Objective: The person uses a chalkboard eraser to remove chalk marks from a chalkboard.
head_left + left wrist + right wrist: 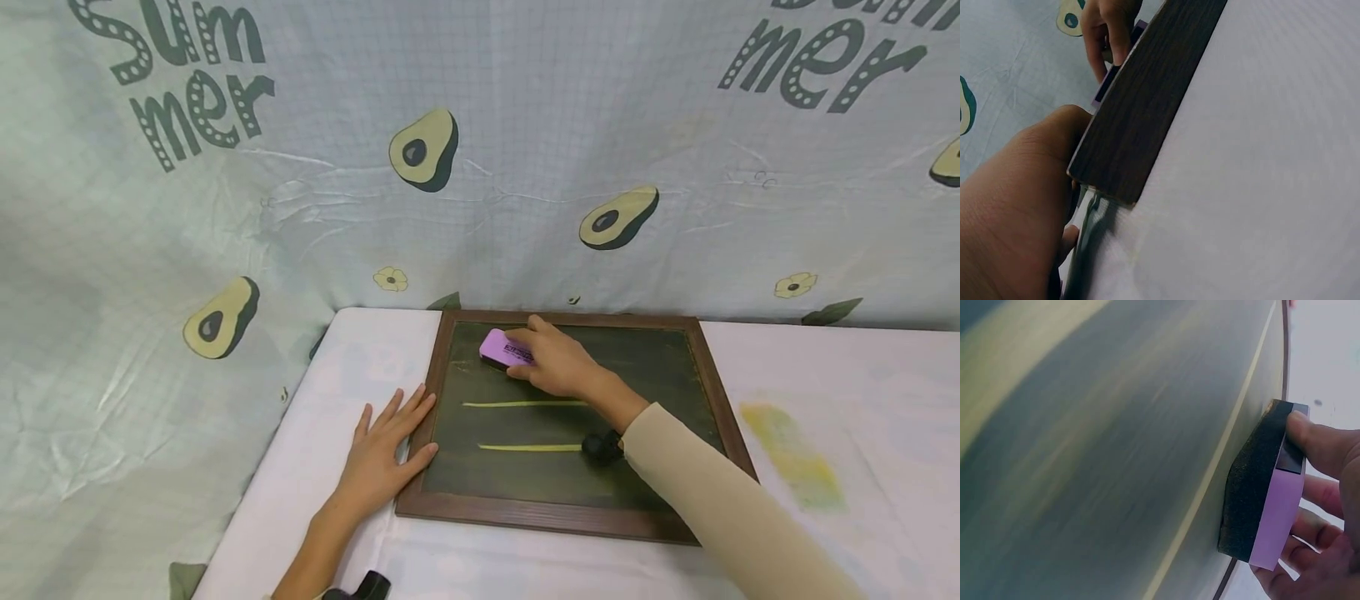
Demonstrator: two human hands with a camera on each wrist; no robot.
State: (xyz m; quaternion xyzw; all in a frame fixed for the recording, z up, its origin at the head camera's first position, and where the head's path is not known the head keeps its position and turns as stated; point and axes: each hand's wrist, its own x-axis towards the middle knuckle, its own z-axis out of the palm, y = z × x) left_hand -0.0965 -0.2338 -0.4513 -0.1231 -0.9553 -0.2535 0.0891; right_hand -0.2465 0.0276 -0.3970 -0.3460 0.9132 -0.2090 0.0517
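A chalkboard [525, 475] in a brown wooden frame lies on the table, with two yellow lines [525, 404] drawn across it. My right hand [558, 358] grips a purple board eraser [495, 346] over the board's upper left part, above the upper line. In the right wrist view, the thumb presses one side of the eraser [1275, 519], its dark felt facing the board. Spread and straight, the fingers of my left hand [382, 462] rest at the left side of the frame. Seen from the left wrist, that hand [1016, 194] lies beside the frame's corner [1122, 137].
The board stands on a white-covered table [885, 433] with a yellow-green smudge [795, 458] right of the frame. Behind and to the left hangs a pale curtain [510, 233] printed with avocados. A dark wrist strap piece [600, 447] on the right arm overlaps the lower line.
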